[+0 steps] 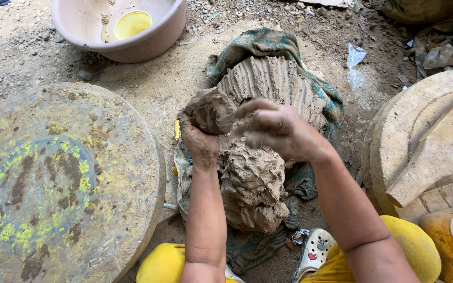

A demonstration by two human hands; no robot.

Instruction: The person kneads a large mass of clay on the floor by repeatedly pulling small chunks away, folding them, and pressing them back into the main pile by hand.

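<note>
Closest to the camera are two knees in yellow cloth and a pale shoe with little charms on it. Both arms reach forward from here.

The left hand is curled under a lump of clay. Its fingers are bent tight around the lump from below and from the left. The right hand lies over the lump's right side, fingers bent and pressing in. So both hands are closed on the same lump, and it sits between them, a bit nearer the left hand.

The lump is brown, wet and bumpy. It touches the top of a big clay pile right under the hands. The pile is long, and it runs away from the person, from near the knees toward the far ground. The near part is rough and torn. The far part has straight grooves in it.

The pile rests on a green cloth on the dirt. A round, flat stone wheel with yellow paint marks sits to the left. A pale stone block sits to the right. Farthest away is a pink basin with a yellow bowl inside.
</note>
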